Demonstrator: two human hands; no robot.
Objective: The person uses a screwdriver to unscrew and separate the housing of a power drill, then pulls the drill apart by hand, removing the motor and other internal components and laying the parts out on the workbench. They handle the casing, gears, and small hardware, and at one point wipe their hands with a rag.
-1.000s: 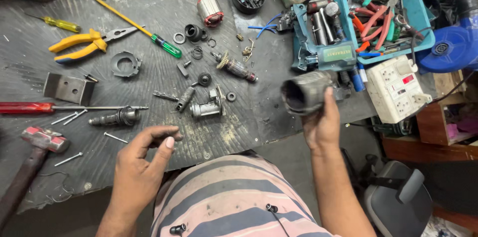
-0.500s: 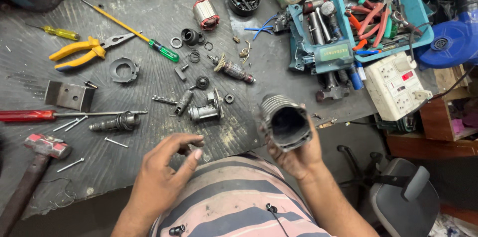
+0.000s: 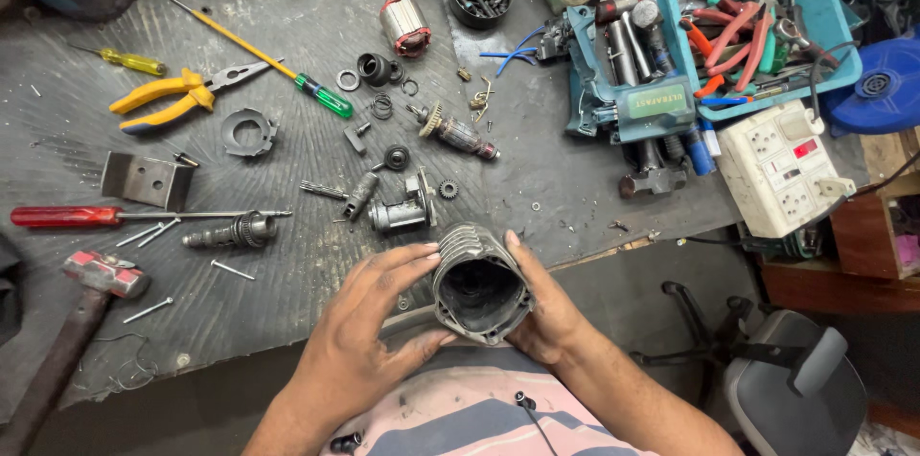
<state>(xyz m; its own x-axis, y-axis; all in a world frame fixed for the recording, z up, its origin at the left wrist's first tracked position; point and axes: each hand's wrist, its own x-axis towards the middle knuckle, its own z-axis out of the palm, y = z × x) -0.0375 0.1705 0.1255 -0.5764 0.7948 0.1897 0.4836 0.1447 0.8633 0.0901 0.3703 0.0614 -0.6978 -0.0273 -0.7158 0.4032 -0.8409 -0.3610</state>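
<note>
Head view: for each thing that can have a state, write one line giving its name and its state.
Ribbed grey housing: held off the bench, open end toward the camera, hollow.
Left hand: fingers on the housing's left side.
Right hand: gripping the housing's right side.
Yellow pliers: lying flat, jaws shut.
Red screwdriver: lying flat on the bench.
Blue crate: full of tools.
Hammer: lying on the bench.

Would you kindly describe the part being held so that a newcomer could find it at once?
Start at the dark workbench strewn with tool parts and look to its near edge. There the left hand and right hand cradle a grey ribbed housing. Unlike the small loose parts, it is a wide hollow shell, open end up.
</note>
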